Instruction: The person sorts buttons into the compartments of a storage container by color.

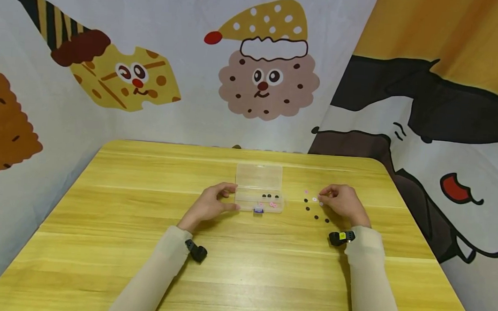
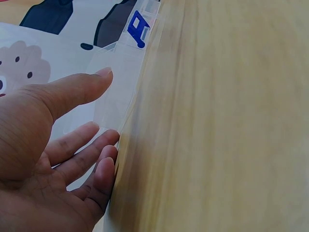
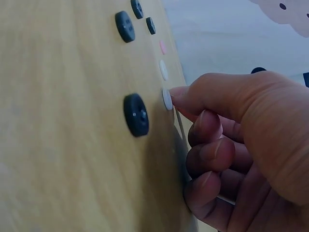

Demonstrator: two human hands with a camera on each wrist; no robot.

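A clear plastic box (image 1: pixel 259 177) lies open in the middle of the wooden table (image 1: pixel 144 225), with black and pink buttons (image 1: pixel 270 200) in its tray and a blue clasp (image 2: pixel 137 29) at its front. My left hand (image 1: pixel 230 197) holds the box's left end, thumb on the far side and fingers on the near side. In the left wrist view the left hand (image 2: pixel 107 111) touches the box wall (image 2: pixel 116 82). My right hand (image 1: pixel 324 197) is among loose buttons (image 1: pixel 315 217) to the right of the box. Its fingertip (image 3: pixel 179 93) pinches a white button (image 3: pixel 167 98); the other fingers are curled.
Beside the white button lie a large black button (image 3: pixel 135 114), further black ones (image 3: pixel 124 25), another white button (image 3: pixel 163 69) and a pink one (image 3: pixel 162 47). Cartoon-print cloth (image 1: pixel 262 71) hangs close behind and to the right of the table.
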